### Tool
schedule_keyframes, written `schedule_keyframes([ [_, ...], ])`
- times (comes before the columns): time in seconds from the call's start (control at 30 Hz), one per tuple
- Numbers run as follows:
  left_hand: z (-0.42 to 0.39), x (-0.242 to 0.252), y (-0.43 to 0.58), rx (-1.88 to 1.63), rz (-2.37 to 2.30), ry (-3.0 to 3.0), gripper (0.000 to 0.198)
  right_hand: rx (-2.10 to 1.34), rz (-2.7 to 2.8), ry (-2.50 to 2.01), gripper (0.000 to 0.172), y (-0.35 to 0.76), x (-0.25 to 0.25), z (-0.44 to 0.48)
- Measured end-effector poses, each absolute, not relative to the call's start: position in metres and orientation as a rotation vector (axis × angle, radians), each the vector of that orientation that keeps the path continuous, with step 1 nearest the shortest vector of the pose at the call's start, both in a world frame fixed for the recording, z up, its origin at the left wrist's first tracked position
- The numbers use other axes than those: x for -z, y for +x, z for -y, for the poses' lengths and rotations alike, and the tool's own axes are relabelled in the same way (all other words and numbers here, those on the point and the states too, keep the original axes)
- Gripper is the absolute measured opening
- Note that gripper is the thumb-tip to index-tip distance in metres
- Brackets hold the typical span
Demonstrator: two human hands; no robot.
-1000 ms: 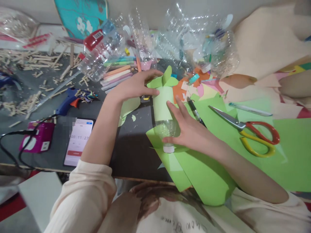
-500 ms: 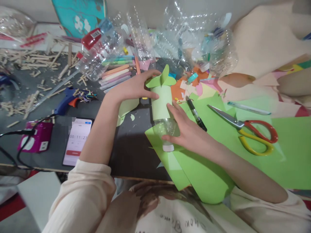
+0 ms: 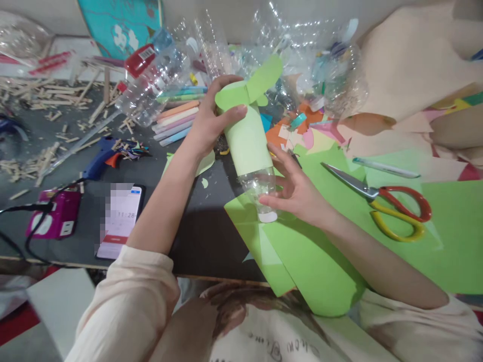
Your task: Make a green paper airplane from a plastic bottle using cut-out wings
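Observation:
A clear plastic bottle (image 3: 254, 183) with a pale green paper sleeve (image 3: 247, 143) round its body lies between my hands, its white cap toward me. Brighter green paper leaves (image 3: 264, 78) stick out from its far end. My left hand (image 3: 219, 118) grips that far end, thumb on the near side and fingers behind. My right hand (image 3: 292, 183) is curved round the cap end, thumb and fingers at the clear neck; some fingertips are hidden behind it. Green paper sheets (image 3: 317, 266) lie beneath and to the right.
Scissors (image 3: 377, 193) with red and yellow handles lie at right, near a pen (image 3: 387, 167). A blue glue gun (image 3: 101, 156), a phone (image 3: 123, 213) and a magenta box (image 3: 55, 213) are at left. Wood sticks (image 3: 56, 93), clay sticks (image 3: 177, 118) and clear bottles (image 3: 328, 70) sit behind.
The bottle's leafy end has risen and tilted toward the camera, the leaves turning with it. My left hand has shifted up along with it; my right hand has moved slightly right with the neck.

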State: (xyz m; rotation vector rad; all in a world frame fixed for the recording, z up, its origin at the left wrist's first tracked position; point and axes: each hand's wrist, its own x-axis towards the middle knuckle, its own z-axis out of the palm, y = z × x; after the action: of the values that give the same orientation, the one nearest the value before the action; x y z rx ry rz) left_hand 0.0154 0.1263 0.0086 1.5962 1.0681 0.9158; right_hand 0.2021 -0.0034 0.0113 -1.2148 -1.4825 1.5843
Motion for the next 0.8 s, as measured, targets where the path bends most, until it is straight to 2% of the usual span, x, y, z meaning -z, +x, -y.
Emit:
schedule_keyframes([
  [0.33, -0.128, -0.006, 0.014, -0.906, -1.045, 1.618, 0.054, -1.588, 1.437, -1.220, 0.090, 0.203, -0.010, 0.001],
  [0.57, -0.129, -0.003, 0.011, -0.881, -1.120, 1.640, 0.059, -1.571, 1.574, -1.245, 0.098, 0.204, -0.018, 0.002],
  [0.8, -0.129, -0.007, 0.011, -0.865, -1.146, 1.651, 0.055, -1.474, 1.645, -1.330, 0.090, 0.206, -0.021, 0.002],
])
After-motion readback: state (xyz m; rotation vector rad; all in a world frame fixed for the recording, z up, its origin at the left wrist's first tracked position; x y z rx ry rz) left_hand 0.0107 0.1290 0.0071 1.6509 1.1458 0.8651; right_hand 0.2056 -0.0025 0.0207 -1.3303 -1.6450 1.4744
